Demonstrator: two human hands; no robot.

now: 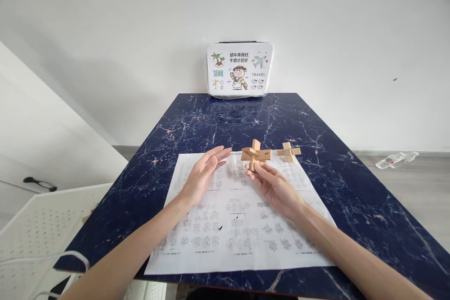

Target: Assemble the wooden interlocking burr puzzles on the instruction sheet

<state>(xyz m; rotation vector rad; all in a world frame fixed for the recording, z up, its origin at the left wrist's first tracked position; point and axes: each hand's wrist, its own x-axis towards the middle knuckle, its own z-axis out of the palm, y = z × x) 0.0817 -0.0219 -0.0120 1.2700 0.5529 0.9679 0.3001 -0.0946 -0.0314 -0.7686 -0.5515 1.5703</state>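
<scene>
R hand (276, 186) has the cross-shaped wooden burr puzzle (253, 154) pinched btwn thumb & fingers by its lower bar, held up over the far part of the printed instruction sheet (197, 265). L hand (204, 168) is empty, fingers extended, palm turned twd the puzzle but apart from it. For good handling, I'd say: firm but light pinch w/ R, steady the far side w/ L, turn slowly so the "2" face reads, & don't twist bars, as they could slip loose. Avoid bumping the smaller wooden cross (289, 152) near the sheet's far R corner.
</scene>
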